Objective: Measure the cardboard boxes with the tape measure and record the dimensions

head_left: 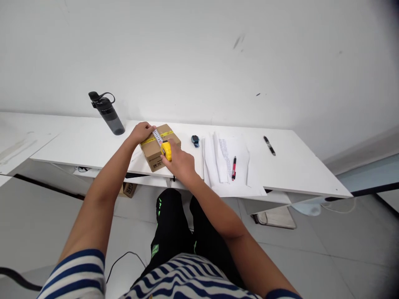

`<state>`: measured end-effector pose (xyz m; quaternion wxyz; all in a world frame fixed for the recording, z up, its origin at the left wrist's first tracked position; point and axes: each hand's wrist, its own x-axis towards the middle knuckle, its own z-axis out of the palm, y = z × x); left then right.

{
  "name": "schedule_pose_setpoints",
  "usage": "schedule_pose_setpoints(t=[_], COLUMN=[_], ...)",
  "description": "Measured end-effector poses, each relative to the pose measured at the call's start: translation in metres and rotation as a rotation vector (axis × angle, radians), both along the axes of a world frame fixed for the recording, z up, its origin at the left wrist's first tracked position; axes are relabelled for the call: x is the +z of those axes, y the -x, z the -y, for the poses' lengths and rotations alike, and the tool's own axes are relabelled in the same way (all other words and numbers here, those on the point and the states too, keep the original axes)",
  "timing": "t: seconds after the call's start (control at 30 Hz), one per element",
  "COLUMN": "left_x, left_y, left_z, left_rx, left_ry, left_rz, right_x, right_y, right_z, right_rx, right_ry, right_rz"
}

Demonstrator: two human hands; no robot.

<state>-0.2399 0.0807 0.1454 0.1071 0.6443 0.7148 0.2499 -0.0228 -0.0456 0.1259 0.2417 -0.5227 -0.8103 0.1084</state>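
Observation:
A brown cardboard box (151,150) with yellow tape across its top sits on the white table near the front edge. My right hand (181,162) is wrapped round a yellow tape measure (166,150) resting on the box's top near the edge closest to me. The white measuring blade (157,136) runs out over the top of the box toward its far left corner. At that corner my left hand (142,132) has its fingers closed on the blade's end, against the box.
A dark water bottle (110,115) stands at the left by the wall. Right of the box lie a smartwatch (195,140), papers (215,166) with a red pen (234,168), and a black pen (269,145). Below the white table (81,145), another carton (128,189) shows.

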Motion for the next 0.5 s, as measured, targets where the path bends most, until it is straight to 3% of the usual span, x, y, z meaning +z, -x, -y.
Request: schedule_pose_setpoints(t=[0.07, 0.17, 0.27, 0.33, 0.4, 0.5], left_x=[0.002, 0.018, 0.036, 0.041, 0.038, 0.018], left_y=[-0.003, -0.013, -0.034, -0.052, -0.065, -0.066], left_z=[0.006, 0.023, 0.054, 0.077, 0.093, 0.102], left_rx=[0.022, 0.022, -0.057, -0.124, -0.184, -0.299], left_ry=[-0.019, -0.131, -0.282, -0.295, -0.251, -0.147], left_rz=[0.044, 0.16, 0.216, 0.185, 0.149, -0.009], right_x=[-0.004, -0.009, -0.01, -0.01, -0.011, -0.019], right_y=[-0.001, -0.003, -0.006, -0.009, -0.012, -0.018], right_z=[0.0, -0.005, -0.011, -0.013, -0.011, -0.007], right_rx=[0.003, 0.012, 0.011, 0.009, 0.02, 0.041], right_ry=[-0.025, -0.08, -0.126, -0.152, -0.151, -0.098], right_rz=[-0.013, -0.043, -0.138, -0.242, -0.383, -0.652])
